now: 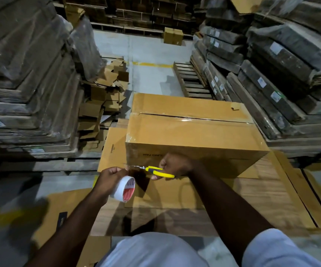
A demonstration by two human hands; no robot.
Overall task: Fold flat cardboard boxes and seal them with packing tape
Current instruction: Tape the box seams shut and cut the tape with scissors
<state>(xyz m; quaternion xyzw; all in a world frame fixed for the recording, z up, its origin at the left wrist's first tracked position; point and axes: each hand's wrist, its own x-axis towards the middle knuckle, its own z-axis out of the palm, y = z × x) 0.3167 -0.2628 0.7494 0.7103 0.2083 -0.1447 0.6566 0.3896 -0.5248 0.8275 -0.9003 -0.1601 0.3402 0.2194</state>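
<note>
Left hand [111, 177] grips tape roll [124, 188]; right hand [172, 166] at 3 o'clock squeezes scissors [156, 171] — slack tape might fold, sticking to itself.

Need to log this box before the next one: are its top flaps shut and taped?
Shut and taped. The box's top flaps meet at a centre seam, with glossy clear tape running along it.

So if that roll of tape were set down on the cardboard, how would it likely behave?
The tape roll is round, so on its edge it would probably roll; flat on its side it should stay. The left hand grips it alone, suggesting it is light. Its strip looks drawn out toward the scissors in the right hand, so it may tug or stick.
</note>
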